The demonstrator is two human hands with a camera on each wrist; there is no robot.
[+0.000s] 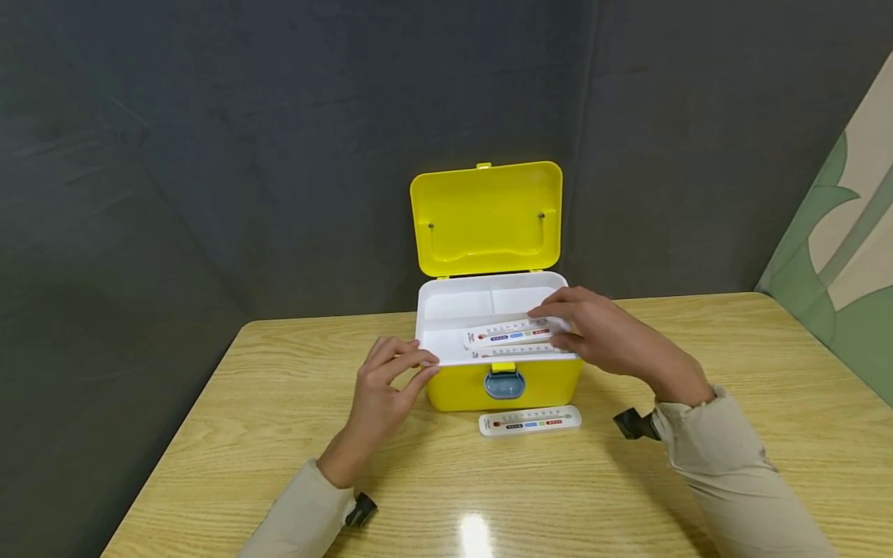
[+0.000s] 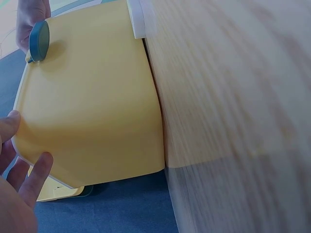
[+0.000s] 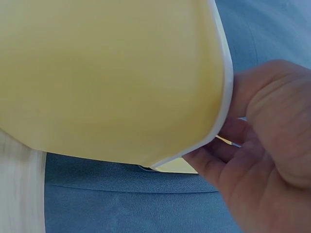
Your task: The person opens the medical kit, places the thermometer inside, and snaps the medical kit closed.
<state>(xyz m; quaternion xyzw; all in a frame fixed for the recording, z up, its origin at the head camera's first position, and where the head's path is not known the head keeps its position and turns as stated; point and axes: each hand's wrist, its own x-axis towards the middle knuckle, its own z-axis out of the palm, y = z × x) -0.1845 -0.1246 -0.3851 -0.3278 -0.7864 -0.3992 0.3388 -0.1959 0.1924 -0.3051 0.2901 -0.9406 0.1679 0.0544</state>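
A yellow storage box (image 1: 460,387) with a white inner tray stands on the table, its lid (image 1: 488,217) raised at the back. My left hand (image 1: 391,380) holds the box's front left corner at the rim, thumb on the front wall in the left wrist view. Inside the tray, my right hand (image 1: 593,329) pinches the right end of a white thermometer card (image 1: 505,334), fingers over its far edge. Another thermometer card (image 1: 512,352) lies just in front of it in the tray. The right wrist view hides the right fingertips behind the box wall.
A third thermometer card (image 1: 530,421) lies on the wooden table (image 1: 279,418), just before the box. A grey-blue latch (image 1: 505,384) hangs on the box front. Behind the table rises a dark fabric wall (image 1: 314,155); a patterned panel (image 1: 844,240) stands at the right.
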